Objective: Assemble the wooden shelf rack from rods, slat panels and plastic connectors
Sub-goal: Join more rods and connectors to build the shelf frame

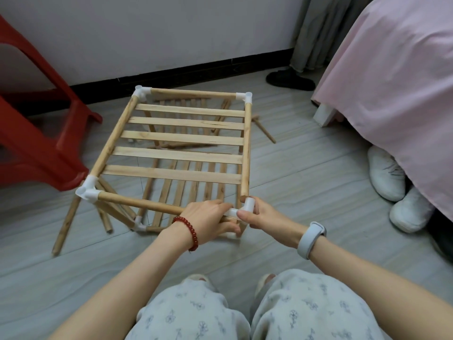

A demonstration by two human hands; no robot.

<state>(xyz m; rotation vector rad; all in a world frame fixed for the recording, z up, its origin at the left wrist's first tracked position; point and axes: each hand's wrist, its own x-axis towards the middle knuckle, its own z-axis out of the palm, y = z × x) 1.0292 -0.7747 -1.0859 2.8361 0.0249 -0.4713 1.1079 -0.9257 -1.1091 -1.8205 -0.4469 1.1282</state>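
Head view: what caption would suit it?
Both hands, left hand and right hand, fit a white connector onto the wooden rack's last corner.

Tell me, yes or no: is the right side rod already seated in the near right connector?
No. The rod's near end sits bare just beside the connector, which the right hand holds.

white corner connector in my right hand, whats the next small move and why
Probably tilt the white corner connector up so its open socket meets the right side rod, whose bare end sits just beside it. The left hand grips the front rod; the right hand holds the connector.
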